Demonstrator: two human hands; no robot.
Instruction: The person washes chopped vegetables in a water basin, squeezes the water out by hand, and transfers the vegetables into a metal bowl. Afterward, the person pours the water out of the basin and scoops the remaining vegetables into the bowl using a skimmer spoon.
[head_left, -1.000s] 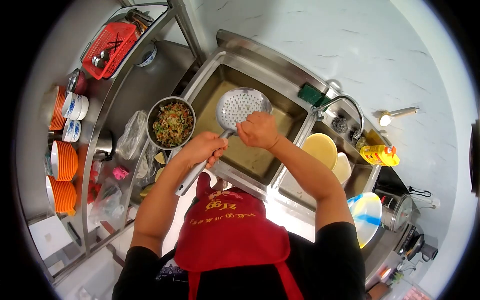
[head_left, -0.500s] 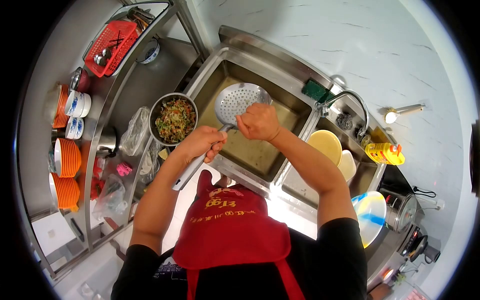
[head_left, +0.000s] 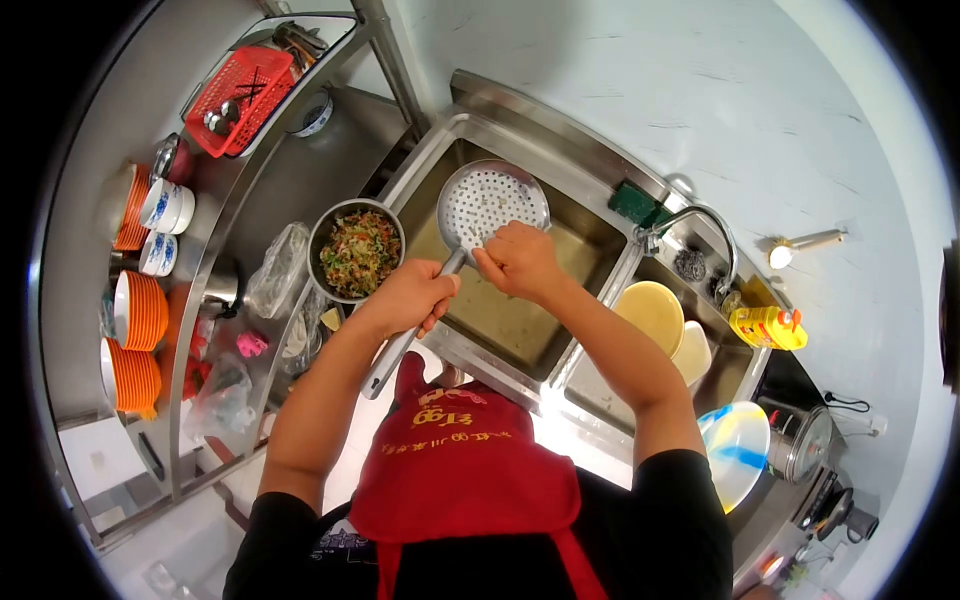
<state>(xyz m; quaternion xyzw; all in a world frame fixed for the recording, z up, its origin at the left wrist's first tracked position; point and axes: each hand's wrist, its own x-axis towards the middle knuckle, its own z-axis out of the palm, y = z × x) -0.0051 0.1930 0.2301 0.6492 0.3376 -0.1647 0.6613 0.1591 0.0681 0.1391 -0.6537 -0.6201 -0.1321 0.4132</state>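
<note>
A round, perforated metal skimmer [head_left: 492, 195] is held over the left sink basin [head_left: 520, 335], its holes facing up. My left hand [head_left: 412, 298] is wrapped round its long grey handle, which slants down toward my apron. Over the lower right of the skimmer's bowl, my right hand [head_left: 515, 260] is closed with its knuckles up. Whether its fingers grip the rim or hold something small is hidden. Just left of the basin stands a metal pot [head_left: 357, 250] filled with chopped, mixed food scraps, close to my left wrist.
The right basin holds a yellow bowl [head_left: 650, 322] and a white container [head_left: 692, 353]. Behind it are the tap [head_left: 722, 222], a green scouring pad [head_left: 632, 203] and a yellow detergent bottle [head_left: 768, 328]. Left shelves carry stacked orange bowls [head_left: 140, 312] and a red basket [head_left: 240, 98].
The skimmer has tilted, so its perforated face shows rounder, and has shifted slightly right. Both hands keep nearly the same places; the whole view has shifted a little.
</note>
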